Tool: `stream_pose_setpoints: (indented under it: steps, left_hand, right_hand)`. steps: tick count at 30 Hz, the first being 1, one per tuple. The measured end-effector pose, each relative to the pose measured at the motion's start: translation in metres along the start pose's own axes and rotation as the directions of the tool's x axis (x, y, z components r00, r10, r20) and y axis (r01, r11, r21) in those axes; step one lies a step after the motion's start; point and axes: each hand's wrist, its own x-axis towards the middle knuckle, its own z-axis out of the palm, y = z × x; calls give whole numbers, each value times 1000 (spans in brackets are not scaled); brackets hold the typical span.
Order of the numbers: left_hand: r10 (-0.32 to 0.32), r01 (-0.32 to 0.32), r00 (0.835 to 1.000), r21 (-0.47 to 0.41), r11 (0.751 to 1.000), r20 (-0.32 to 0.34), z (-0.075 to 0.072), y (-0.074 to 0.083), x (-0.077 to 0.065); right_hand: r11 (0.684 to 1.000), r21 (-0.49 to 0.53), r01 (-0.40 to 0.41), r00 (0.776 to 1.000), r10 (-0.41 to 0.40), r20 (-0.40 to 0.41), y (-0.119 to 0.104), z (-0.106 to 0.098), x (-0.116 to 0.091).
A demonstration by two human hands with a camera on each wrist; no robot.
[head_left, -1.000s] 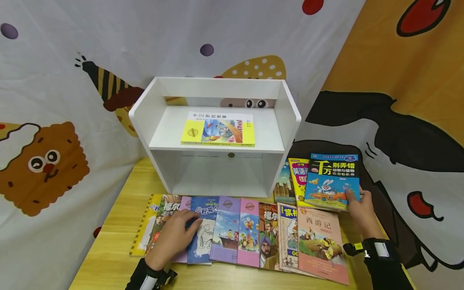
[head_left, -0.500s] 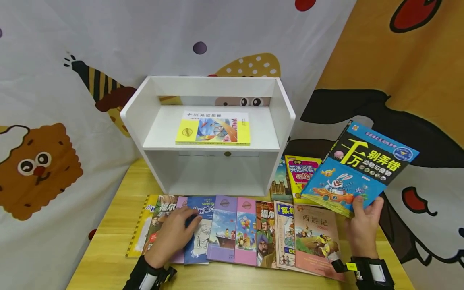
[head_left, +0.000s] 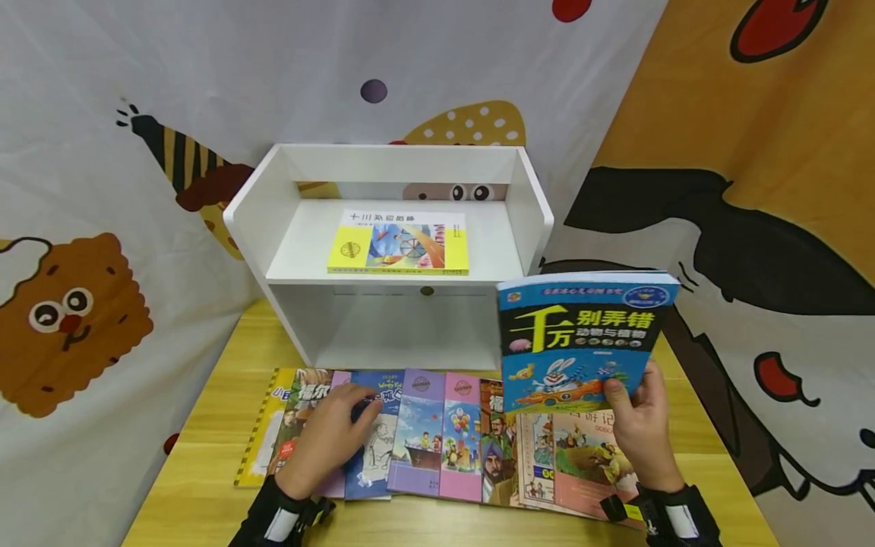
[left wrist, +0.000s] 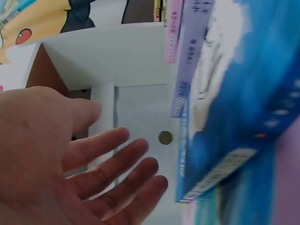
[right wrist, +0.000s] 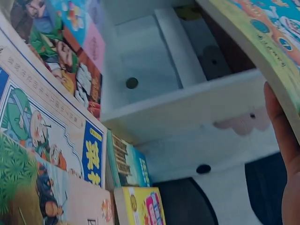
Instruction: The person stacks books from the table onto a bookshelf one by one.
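Note:
My right hand [head_left: 642, 429] grips a blue-and-black children's book [head_left: 581, 342] by its lower right corner, thumb on the cover. The book is tilted upright in front of the white shelf's right side and overlaps the pink book [head_left: 595, 456] below. In the right wrist view the book's page edge [right wrist: 262, 51] shows, with a finger [right wrist: 277, 122] against it. My left hand [head_left: 328, 441] lies over the left part of the book row, near a blue diary-style book [head_left: 379, 448]. Its fingers are spread and relaxed in the left wrist view, holding nothing.
A white two-tier shelf [head_left: 399, 163] stands at the back of the wooden table [head_left: 424, 524]. On its upper tier lie a yellow book [head_left: 403, 251] and a white one. Several overlapping books line the front. A yellow-pink book [right wrist: 145, 206] lies beside the shelf.
My right hand has lifted the blue-and-black book off the pile at the right, then brought it left before the shelf and straightened it. My left hand has stayed in place.

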Motion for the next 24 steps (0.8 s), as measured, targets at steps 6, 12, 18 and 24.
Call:
stream_pose_setpoints:
  steps: [6,12,18,24]
  left_hand:
    - [41,-50,994,-78,996,-103,-15,13,16]
    - [139,-164,968,-108,981,-208,-36,33,37]
    - [353,-371,918,-79,925,-178,-49,55,56]
    - [479,-492,870,-258,831,-118,-49,67,56]
  right_hand:
    - [951,-308,-5,992,44,118,-9,30,4]
    - [886,-451,105,970,9,245,-8,50,6]
    - [847,-515,130,941,58,333,7,57,3]
    - [860,-499,107,922,102,373,13,60,4]
